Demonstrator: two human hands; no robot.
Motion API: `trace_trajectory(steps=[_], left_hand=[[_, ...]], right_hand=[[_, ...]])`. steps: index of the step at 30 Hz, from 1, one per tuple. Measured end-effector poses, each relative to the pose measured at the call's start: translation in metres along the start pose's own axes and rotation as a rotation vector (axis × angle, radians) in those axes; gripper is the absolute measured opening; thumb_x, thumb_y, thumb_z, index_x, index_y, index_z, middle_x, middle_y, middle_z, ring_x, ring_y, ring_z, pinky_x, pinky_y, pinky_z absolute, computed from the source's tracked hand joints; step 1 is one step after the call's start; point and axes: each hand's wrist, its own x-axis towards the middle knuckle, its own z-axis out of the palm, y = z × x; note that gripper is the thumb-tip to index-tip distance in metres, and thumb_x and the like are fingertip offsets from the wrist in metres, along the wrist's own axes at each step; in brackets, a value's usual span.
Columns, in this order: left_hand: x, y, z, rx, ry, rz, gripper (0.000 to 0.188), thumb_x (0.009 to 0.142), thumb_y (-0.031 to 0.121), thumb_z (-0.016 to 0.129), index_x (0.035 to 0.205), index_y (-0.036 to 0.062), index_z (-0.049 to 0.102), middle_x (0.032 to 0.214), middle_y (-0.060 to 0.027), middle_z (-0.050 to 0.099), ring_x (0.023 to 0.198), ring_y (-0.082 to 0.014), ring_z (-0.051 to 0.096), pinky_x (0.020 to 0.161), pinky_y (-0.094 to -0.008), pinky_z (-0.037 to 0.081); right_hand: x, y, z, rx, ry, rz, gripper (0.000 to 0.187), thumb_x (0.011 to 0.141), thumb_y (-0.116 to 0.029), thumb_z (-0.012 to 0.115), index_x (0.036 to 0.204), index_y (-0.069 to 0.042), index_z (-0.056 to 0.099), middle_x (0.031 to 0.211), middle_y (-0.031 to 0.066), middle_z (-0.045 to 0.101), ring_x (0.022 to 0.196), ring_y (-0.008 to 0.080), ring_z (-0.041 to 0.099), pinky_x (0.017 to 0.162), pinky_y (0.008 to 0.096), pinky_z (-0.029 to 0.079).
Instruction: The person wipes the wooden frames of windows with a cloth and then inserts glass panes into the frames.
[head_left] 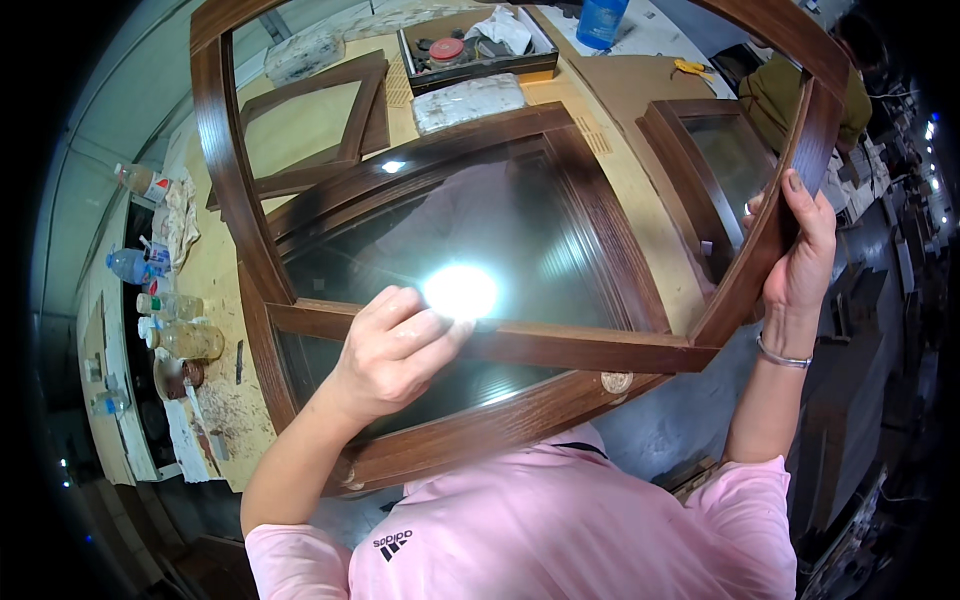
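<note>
A brown wooden frame [590,345] is held up and tilted in front of me, above the bench. My right hand [805,240] grips its right side, thumb on the near face and fingertips showing past the inner edge. Against its lower rail, my left hand [395,350] is closed, fingertips pinched together; what they hold, if anything, is hidden. A white glare beside those fingertips washes out detail, and I cannot tell its source. Beneath lies a larger brown wooden frame with a dark glass panel [480,220], its near edge close to my body.
Another wooden frame [375,110] lies back left, and a glazed one [660,130] at right. A tray [555,62] of odds and ends and a blue container [602,22] stand behind. Several bottles [190,340] line the left side. Someone in an olive top [775,95] is at far right.
</note>
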Motion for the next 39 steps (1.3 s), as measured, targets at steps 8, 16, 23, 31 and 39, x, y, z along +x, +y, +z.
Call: trace_trajectory(steps=[8,16,23,31,39], left_hand=[[-0.008,-0.001,-0.005,0.099,0.043,-0.032,0.036,0.057,0.004,0.07,0.092,-0.0019,0.073,0.079,-0.0061,0.062,0.068,-0.0227,0.056,0.058,-0.0325,0.047],[-0.007,0.003,0.0,0.071,0.045,0.009,0.033,0.061,0.006,0.069,0.093,-0.0027,0.073,0.082,-0.0071,0.062,0.07,-0.022,0.058,0.059,-0.0318,0.046],[-0.013,0.002,-0.008,0.113,0.07,-0.019,0.035,0.06,0.006,0.069,0.093,-0.0023,0.072,0.082,-0.0068,0.062,0.068,-0.0224,0.057,0.058,-0.0324,0.046],[-0.001,-0.003,-0.005,0.141,0.14,-0.044,0.036,0.057,0.006,0.067,0.092,-0.0019,0.073,0.078,-0.0073,0.062,0.068,-0.0239,0.058,0.057,-0.0324,0.047],[-0.032,-0.012,-0.03,0.181,0.022,-0.129,0.034,0.059,0.006,0.067,0.092,0.0007,0.072,0.081,-0.0056,0.063,0.072,-0.023,0.057,0.06,-0.0343,0.046]], right_hand=[[0.003,0.003,0.003,-0.006,0.005,0.007,0.02,0.091,-0.021,0.07,0.094,-0.003,0.061,0.076,0.0046,0.063,0.065,0.0157,0.067,0.058,0.0279,0.056],[0.005,0.003,0.001,-0.023,0.009,-0.011,0.021,0.09,-0.022,0.07,0.094,-0.003,0.061,0.076,0.0049,0.063,0.065,0.0158,0.066,0.058,0.0283,0.056],[0.003,0.001,0.003,-0.014,-0.008,-0.011,0.022,0.09,-0.022,0.07,0.094,-0.003,0.062,0.076,0.0051,0.063,0.065,0.0158,0.066,0.058,0.028,0.056],[0.004,0.002,-0.001,0.003,-0.009,-0.011,0.023,0.091,-0.023,0.07,0.095,-0.002,0.061,0.076,0.006,0.064,0.065,0.0161,0.067,0.058,0.0282,0.057],[-0.002,-0.003,0.003,0.009,0.006,-0.028,0.021,0.092,-0.021,0.069,0.096,-0.002,0.062,0.076,0.0061,0.065,0.065,0.0157,0.066,0.058,0.0279,0.057]])
